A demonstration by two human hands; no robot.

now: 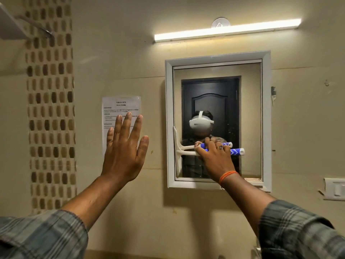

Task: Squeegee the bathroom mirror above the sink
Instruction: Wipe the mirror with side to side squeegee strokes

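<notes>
A small mirror (250,116) in a white frame (169,128) hangs on the beige wall. My right hand (214,157) is shut on the blue-and-white handle of a white squeegee (178,148). The squeegee's blade stands vertical against the glass at the mirror's left edge, in its lower half. Held up with fingers spread, my left hand (125,146) is flat in front of the wall left of the mirror and holds nothing. The mirror reflects a person wearing a white headset and a dark door.
A printed sheet (121,105) is taped to the wall behind my left hand. A lit tube light (227,29) runs above the mirror. A switch plate (335,188) sits at the right edge, a shelf (11,25) at top left.
</notes>
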